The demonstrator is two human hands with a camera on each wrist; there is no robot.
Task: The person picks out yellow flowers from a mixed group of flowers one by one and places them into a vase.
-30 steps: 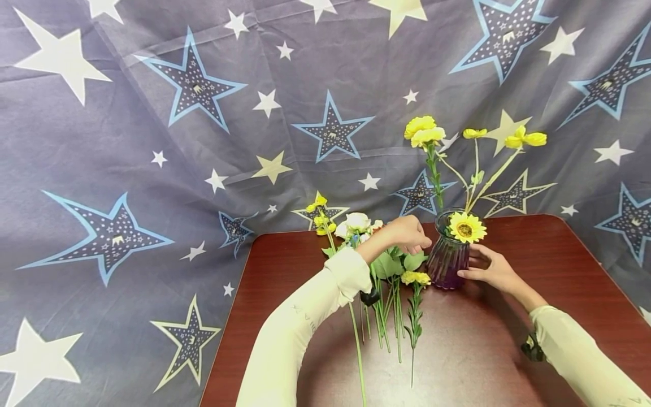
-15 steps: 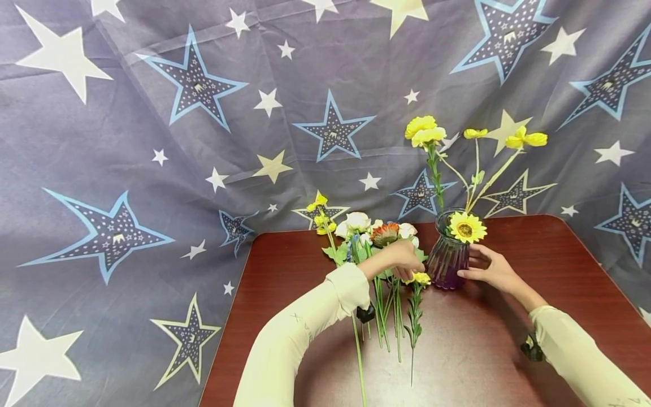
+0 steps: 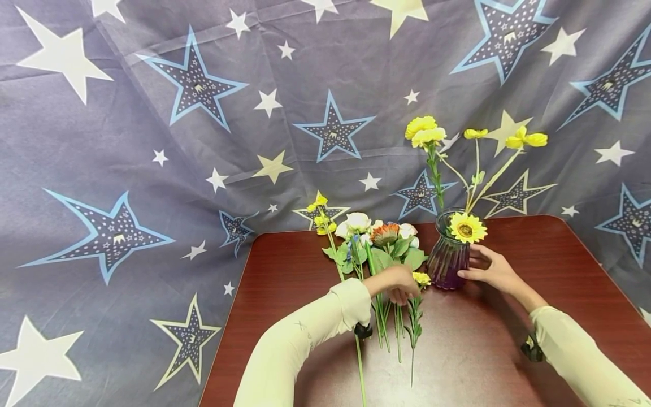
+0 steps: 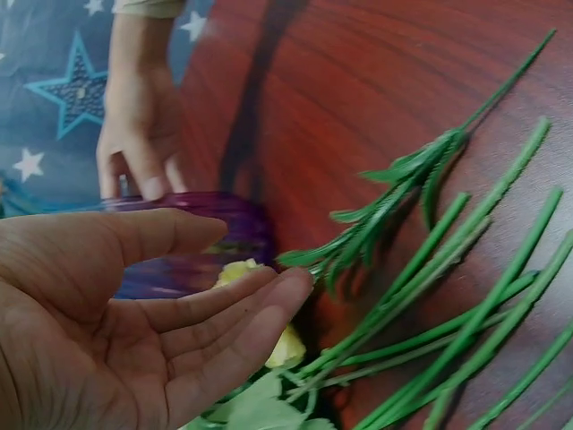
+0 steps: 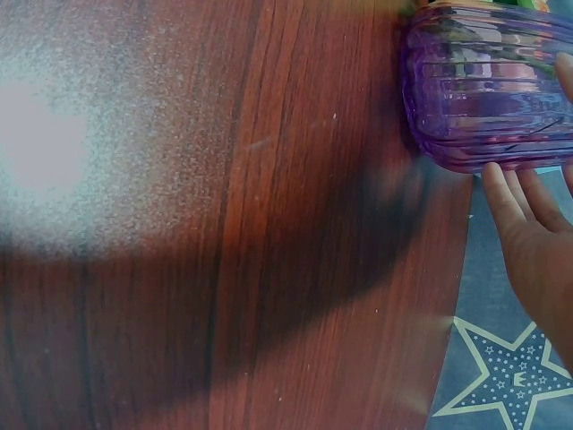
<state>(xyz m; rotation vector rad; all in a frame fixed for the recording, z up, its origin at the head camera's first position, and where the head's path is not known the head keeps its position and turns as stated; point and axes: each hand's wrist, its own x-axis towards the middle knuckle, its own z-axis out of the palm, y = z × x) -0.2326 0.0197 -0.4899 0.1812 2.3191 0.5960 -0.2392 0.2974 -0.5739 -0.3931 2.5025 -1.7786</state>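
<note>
My left hand (image 3: 399,284) hovers over the flower stems beside a short-stemmed yellow flower (image 3: 421,278). In the left wrist view its thumb and fingers (image 4: 224,345) stand apart with nothing held between them, the yellow bloom (image 4: 286,348) just behind the fingertips. My right hand (image 3: 495,271) holds the purple ribbed glass vase (image 3: 447,265) low on its right side, thumb in front and fingers round the far side. In the vase stand a yellow carnation-like flower (image 3: 426,133), a branched stem with yellow blooms (image 3: 529,138) and a small sunflower (image 3: 467,227) at the rim.
Left of the vase lies a bunch of artificial flowers, with a white rose (image 3: 357,221), an orange-red bloom (image 3: 385,233) and green stems (image 3: 399,333). A long yellow-flowered stem (image 3: 360,367) reaches the front. A star-patterned cloth (image 3: 264,68) hangs behind the brown table (image 3: 488,350).
My left hand has come down toward the front, from beside the vase rim to the stems, uncovering the orange-red bloom. The right hand and the vase stay in place.
</note>
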